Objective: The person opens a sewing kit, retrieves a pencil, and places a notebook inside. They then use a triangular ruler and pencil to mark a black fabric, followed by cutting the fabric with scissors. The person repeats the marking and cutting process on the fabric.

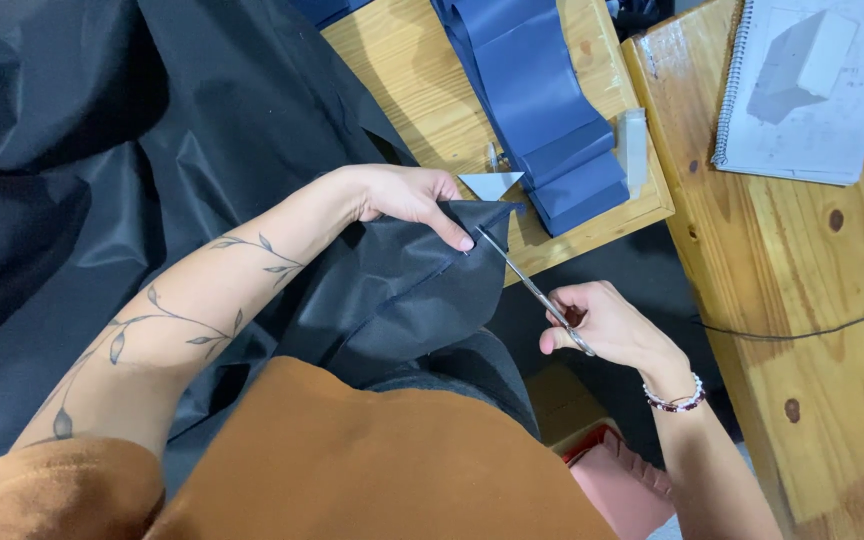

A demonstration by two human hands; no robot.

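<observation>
Scissors (535,290) in right hand (607,325) | left hand (407,195) pinching black fabric (407,290) (folded)

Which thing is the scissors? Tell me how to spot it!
Find the wooden table at the top with the folded blue strip. Just below its edge, the left hand pinches black cloth, and the right hand holds the scissors between them. They are the only thin, shiny metal thing there, with blades pointing at the cloth.
</observation>
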